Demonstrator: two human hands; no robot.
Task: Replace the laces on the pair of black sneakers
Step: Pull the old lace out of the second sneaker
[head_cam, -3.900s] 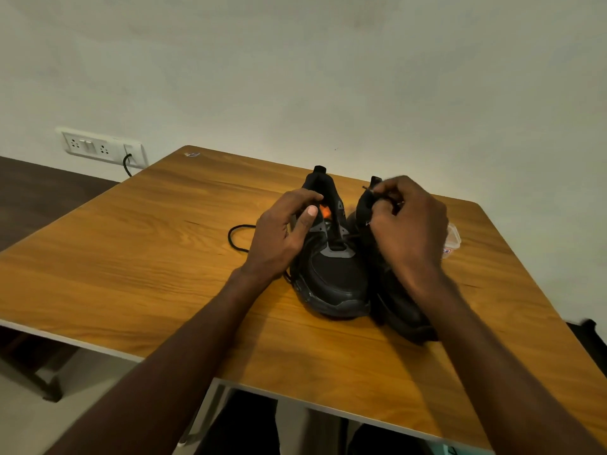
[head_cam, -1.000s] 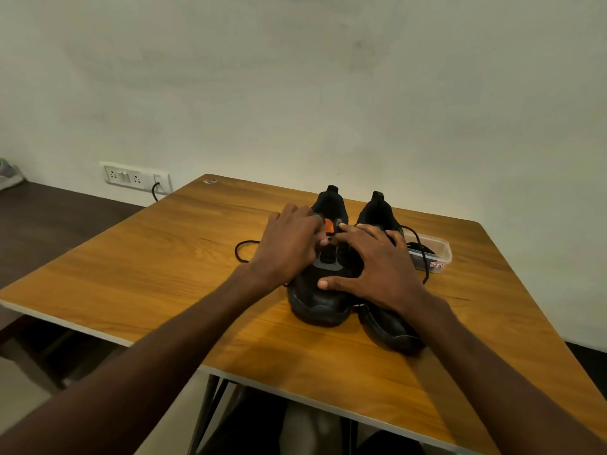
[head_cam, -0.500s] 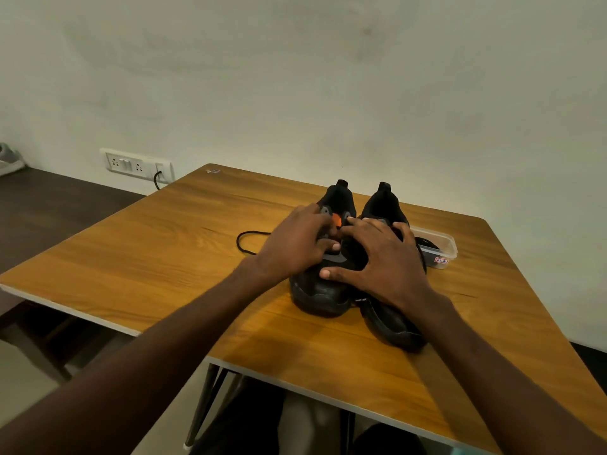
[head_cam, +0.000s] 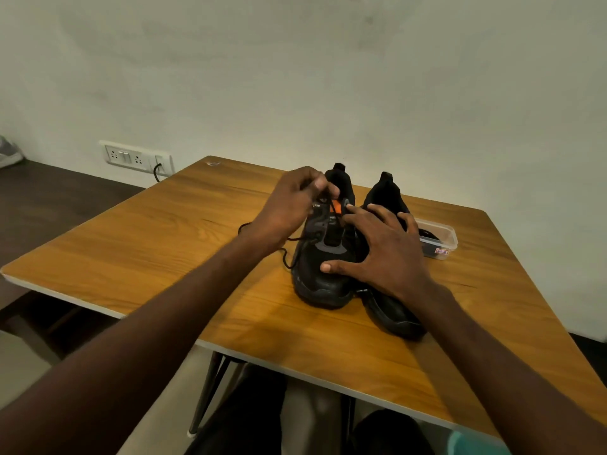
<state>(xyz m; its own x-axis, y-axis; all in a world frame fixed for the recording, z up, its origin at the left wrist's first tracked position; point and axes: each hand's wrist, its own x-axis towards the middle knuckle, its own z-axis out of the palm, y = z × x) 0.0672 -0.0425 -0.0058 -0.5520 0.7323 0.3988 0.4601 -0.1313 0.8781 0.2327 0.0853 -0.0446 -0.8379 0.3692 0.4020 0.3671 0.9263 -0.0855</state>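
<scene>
Two black sneakers stand side by side on the wooden table (head_cam: 164, 244), toes toward me. The left sneaker (head_cam: 323, 274) has an orange patch on its tongue. Above its upper eyelets my left hand (head_cam: 292, 205) pinches a black lace (head_cam: 289, 254), which trails down the shoe's left side onto the table. My right hand (head_cam: 384, 247) lies spread across both shoes with straight fingers, pressing on the left sneaker and covering much of the right sneaker (head_cam: 394, 310).
A small clear plastic box (head_cam: 440, 239) with dark laces inside sits right of the shoes. A wall socket panel (head_cam: 136, 156) with a plugged cable is at the back left. The table's near edge runs above my knees.
My left hand has lifted from the shoe's side and now pinches the lace above the eyelets. My right hand stays spread over both shoes. The camera view shifted slightly.
</scene>
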